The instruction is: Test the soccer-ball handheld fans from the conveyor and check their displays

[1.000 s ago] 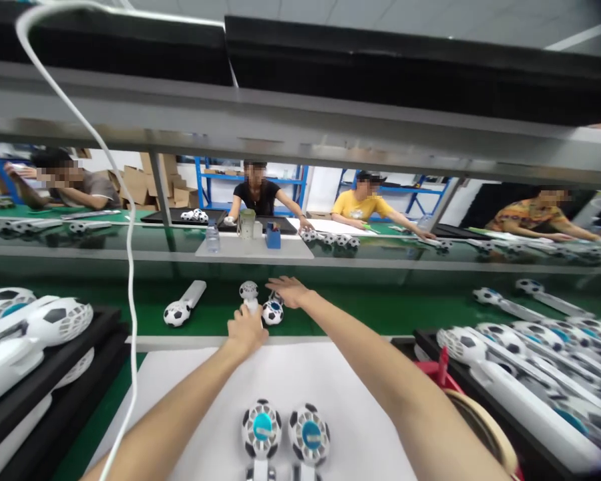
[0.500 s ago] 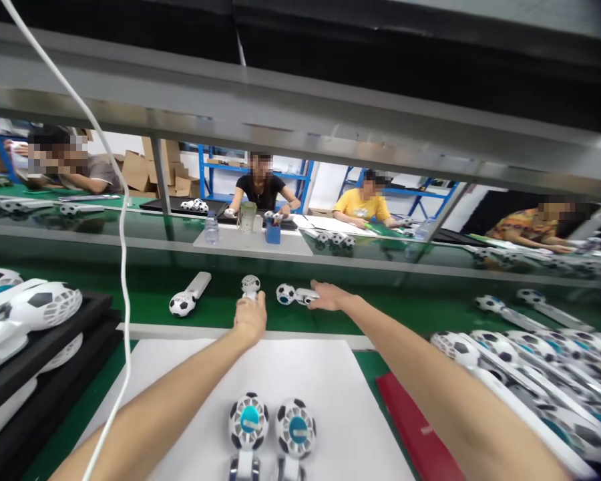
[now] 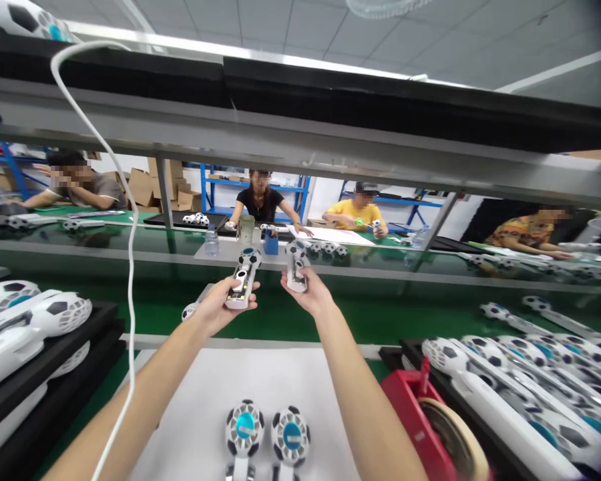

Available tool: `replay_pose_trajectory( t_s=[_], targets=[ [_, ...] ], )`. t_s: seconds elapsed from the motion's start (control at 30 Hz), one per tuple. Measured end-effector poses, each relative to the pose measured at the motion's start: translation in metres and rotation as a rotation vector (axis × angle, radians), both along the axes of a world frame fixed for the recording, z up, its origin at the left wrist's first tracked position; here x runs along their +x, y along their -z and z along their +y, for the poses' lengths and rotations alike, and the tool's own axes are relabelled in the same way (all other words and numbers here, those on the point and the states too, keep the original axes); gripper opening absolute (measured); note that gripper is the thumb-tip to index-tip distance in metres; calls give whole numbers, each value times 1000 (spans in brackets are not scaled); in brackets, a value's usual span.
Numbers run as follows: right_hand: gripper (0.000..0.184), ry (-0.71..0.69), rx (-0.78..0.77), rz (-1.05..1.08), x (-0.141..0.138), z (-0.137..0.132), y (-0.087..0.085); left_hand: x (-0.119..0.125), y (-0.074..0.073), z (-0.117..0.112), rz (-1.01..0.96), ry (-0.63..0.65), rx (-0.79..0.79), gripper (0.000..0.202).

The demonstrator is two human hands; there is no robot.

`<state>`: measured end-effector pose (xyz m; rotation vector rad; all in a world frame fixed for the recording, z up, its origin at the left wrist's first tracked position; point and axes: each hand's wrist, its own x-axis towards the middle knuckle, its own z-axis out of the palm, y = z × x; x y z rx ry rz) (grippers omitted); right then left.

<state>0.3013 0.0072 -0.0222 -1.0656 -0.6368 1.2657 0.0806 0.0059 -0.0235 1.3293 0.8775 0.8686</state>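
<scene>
My left hand (image 3: 219, 306) is closed round the white handle of a football-patterned handheld fan (image 3: 242, 280), held up above the green conveyor belt (image 3: 390, 317). Beside it my right hand (image 3: 308, 292) grips a second fan of the same kind (image 3: 296, 267), head pointing away from me. Two more fans (image 3: 244, 434) (image 3: 290, 437) lie side by side on the white sheet (image 3: 215, 394) close to me. Another fan (image 3: 192, 308) rests on the belt, partly hidden behind my left hand.
Black trays of finished fans stand at left (image 3: 35, 321) and right (image 3: 521, 367). A red tape dispenser (image 3: 433, 421) sits by my right forearm. A white cable (image 3: 128, 234) hangs at left. Several other people work across the line behind a shelf rail (image 3: 300, 143).
Both hands reached onto the belt, each took a fan, and have lifted them up toward me. The camera has tilted upward.
</scene>
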Motion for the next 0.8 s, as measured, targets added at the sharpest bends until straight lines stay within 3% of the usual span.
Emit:
replay_pose_trajectory(
  t_s=[0.1, 0.23, 0.33, 0.43, 0.53, 0.63, 0.8],
  targets=[
    [26, -86, 148, 227, -15, -36, -19, -16, -19, -27, -348, 96, -57, 44],
    [39, -179, 170, 369, -24, -78, -38, -30, -26, -50, -832, 308, -281, 40],
    [40, -167, 204, 322, -30, -93, -43, -28, -24, -57, -790, 290, -200, 41],
    [40, -169, 293, 25, -38, -100, -39, -23, -21, -59, -595, 183, 21, 50],
    [41, -162, 344, -215, -46, -105, -35, -21, -17, -58, -476, 182, 145, 51],
    [40, -190, 376, -270, -51, -106, -30, -23, -15, -56, -448, 245, 180, 46],
    [61, -203, 385, -226, -57, -99, -20, -24, -15, -55, -481, 256, 175, 51]
  ],
)
